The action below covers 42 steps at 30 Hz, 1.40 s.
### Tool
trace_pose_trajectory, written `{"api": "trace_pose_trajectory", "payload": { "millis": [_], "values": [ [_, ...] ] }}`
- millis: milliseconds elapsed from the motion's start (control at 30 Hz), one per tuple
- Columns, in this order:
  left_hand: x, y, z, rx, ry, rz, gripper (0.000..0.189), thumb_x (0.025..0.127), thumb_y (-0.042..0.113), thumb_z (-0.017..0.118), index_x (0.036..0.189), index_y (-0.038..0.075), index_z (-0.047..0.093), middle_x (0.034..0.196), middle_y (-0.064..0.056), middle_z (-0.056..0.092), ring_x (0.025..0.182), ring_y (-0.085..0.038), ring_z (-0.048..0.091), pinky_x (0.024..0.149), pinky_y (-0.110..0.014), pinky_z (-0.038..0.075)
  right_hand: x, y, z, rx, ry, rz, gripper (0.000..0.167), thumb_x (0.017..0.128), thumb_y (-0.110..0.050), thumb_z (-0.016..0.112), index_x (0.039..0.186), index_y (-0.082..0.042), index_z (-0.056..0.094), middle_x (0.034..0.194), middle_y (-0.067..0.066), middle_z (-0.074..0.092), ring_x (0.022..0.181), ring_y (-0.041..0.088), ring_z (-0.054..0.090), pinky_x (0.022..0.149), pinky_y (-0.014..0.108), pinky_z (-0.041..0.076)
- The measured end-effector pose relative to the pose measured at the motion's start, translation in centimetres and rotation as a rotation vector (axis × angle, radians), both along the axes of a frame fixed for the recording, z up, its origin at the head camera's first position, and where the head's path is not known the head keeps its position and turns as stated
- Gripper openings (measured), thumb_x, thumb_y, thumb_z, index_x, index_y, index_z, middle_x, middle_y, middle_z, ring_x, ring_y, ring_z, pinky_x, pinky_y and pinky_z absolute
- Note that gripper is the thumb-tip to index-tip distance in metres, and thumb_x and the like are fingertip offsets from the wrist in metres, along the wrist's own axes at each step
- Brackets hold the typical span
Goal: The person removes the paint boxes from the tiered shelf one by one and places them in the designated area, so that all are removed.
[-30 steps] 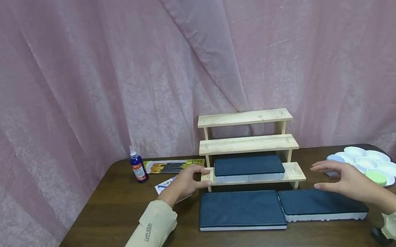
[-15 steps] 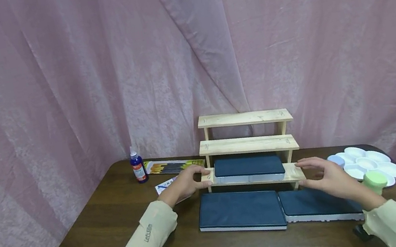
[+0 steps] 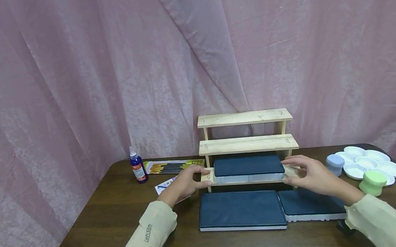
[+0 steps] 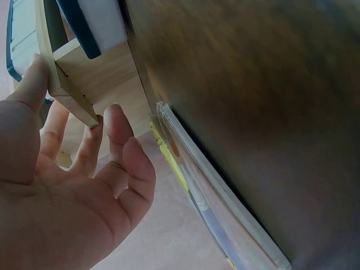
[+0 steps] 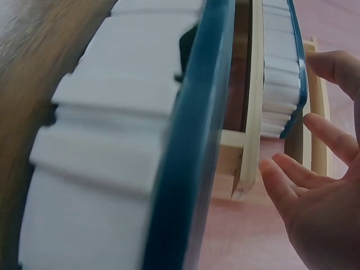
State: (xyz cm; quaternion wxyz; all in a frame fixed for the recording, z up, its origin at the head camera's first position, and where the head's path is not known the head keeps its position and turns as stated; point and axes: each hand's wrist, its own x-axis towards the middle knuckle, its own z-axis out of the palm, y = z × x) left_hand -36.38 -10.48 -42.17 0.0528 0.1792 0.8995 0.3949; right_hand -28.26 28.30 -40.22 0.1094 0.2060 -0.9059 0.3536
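Note:
A stepped wooden stand (image 3: pixel 247 143) stands at the back of the table. On its lowest step lies a flat white box with a dark blue lid (image 3: pixel 248 165). My left hand (image 3: pixel 186 183) pinches the left end of that step between thumb and fingers; in the left wrist view the thumb (image 4: pixel 34 84) lies along the plank's edge. At the right end of the step, my right hand (image 3: pixel 316 175) has its spread fingers around the box's end. The right wrist view shows those fingers (image 5: pixel 332 135) close to the box; whether they touch it cannot be told.
Two more dark-lidded boxes, a larger one (image 3: pixel 241 210) and a smaller one (image 3: pixel 311 203), lie before the stand. At right are a white flower-shaped palette (image 3: pixel 366 163), a blue jar (image 3: pixel 335 164) and a green jar (image 3: pixel 373 183). Left stand a blue bottle (image 3: pixel 138 167) and packaged paintbrushes (image 3: pixel 167 166).
My right hand has moved left from beside the palette, past the stand's right end, to the end of the box on the lowest step. My left hand has stayed in place.

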Motion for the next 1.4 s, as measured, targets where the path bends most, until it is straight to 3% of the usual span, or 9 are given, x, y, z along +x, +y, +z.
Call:
{"api": "trace_pose_trajectory", "payload": {
  "millis": [633,1167,1400],
  "values": [
    [-0.2,0.0,-0.1,-0.007,-0.004,0.009,0.036,0.084,0.03,0.08,0.118,0.021,0.071,0.14,-0.007,0.054,0.135,-0.03,0.043,0.113,-0.052,0.031,-1.3,-1.6,-0.4,0.023,0.007,0.044,0.057,0.083,-0.025,0.082,0.131,-0.002,0.061,0.14,0.031,0.047,0.125,0.05,0.049,0.095,0.063,0.044],
    [0.1,-0.1,0.1,-0.01,0.007,0.007,0.036,0.084,0.03,0.08,0.118,0.02,0.071,0.14,-0.007,0.054,0.135,-0.03,0.043,0.113,-0.052,0.032,-1.9,-2.1,-0.7,0.034,-0.008,0.042,0.055,0.083,-0.026,0.082,0.13,-0.005,0.062,0.142,0.034,0.043,0.123,0.053,0.051,0.093,0.06,0.047],
    [0.1,0.0,0.1,-0.009,0.012,0.007,0.035,0.084,0.03,0.08,0.116,0.02,0.071,0.14,-0.008,0.054,0.135,-0.031,0.043,0.113,-0.052,0.031,-1.9,-2.4,-0.5,0.027,-0.029,0.007,0.054,0.086,-0.034,0.079,0.129,-0.005,0.063,0.142,0.031,0.045,0.119,0.051,0.055,0.094,0.061,0.047]
  ]
}}
